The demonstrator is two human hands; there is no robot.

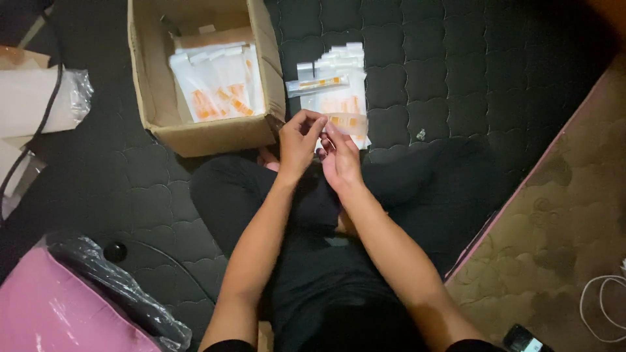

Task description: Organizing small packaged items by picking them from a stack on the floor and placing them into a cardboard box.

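We see 2 bare hands meeting above a dark quilted mat (456, 78): the left hand (298, 145) and right hand (339, 156) pinch a small clear plastic packet (349, 122) with orange print, fingers curled on its edge. Just beyond lies a loose pile of similar packets (332, 78). Beside it, an open cardboard box (202, 133) holds more glossy sleeves.
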